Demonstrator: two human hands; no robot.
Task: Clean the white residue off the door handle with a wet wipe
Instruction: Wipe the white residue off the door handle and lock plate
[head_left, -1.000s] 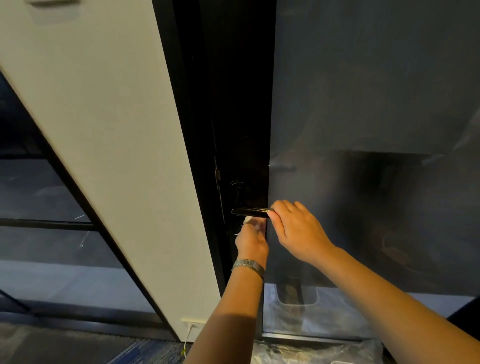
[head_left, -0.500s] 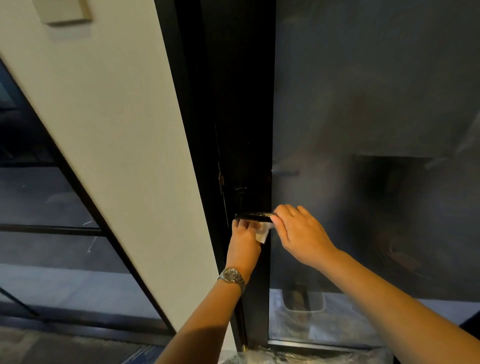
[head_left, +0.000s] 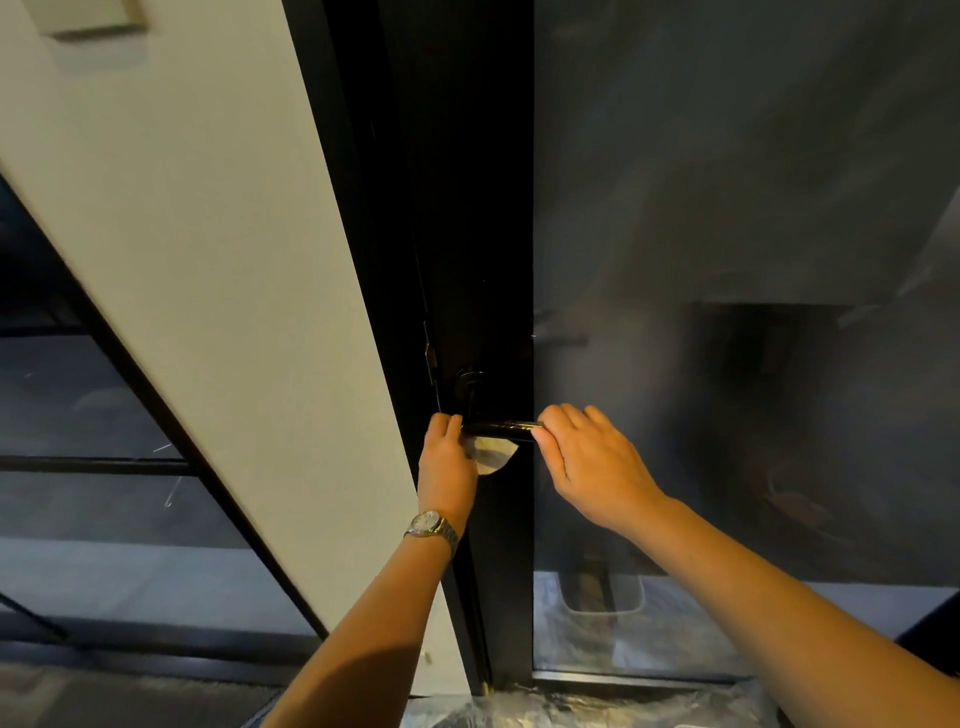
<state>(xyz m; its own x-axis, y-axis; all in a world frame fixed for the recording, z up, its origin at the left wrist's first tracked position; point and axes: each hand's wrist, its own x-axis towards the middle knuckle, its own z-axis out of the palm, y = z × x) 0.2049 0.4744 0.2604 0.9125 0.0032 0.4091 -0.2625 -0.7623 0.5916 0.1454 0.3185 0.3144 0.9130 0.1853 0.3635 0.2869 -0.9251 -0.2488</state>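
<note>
Now both hands are at the lever. The left hand (head_left: 447, 460) pinches the wet wipe (head_left: 493, 456), a small pale piece bunched in its fingers. The wipe hangs just under the door handle (head_left: 496, 430), at the inner end where the bar meets its round base. As far as I can see, it touches the lower side of the bar. The right hand (head_left: 592, 462) has its fingers curled over the outer end of the handle and grips it. It seems that this hand steadies the lever for the other one. A metal wristwatch (head_left: 431, 526) sits on the left wrist.

The handle is black and glossy and lies about level. On the part that shows between the two hands I see no clear white mark. There is only a thin bright glint near the right fingers, and I cannot tell if this is light or residue. The outer end is hidden under the right hand and the lower side is hidden by the wipe, so I cannot judge those parts. My estimate is that the wiping is in progress and rather far along. The top looks clean, while the underside, the covered tip and perhaps the base are left to do or to check.

Around the handle stands the black door frame (head_left: 467, 208), with a dark glass panel (head_left: 727, 234) on the right and a white wall (head_left: 208, 260) on the left. A clear plastic sheet (head_left: 571, 709) lies on the floor below.
</note>
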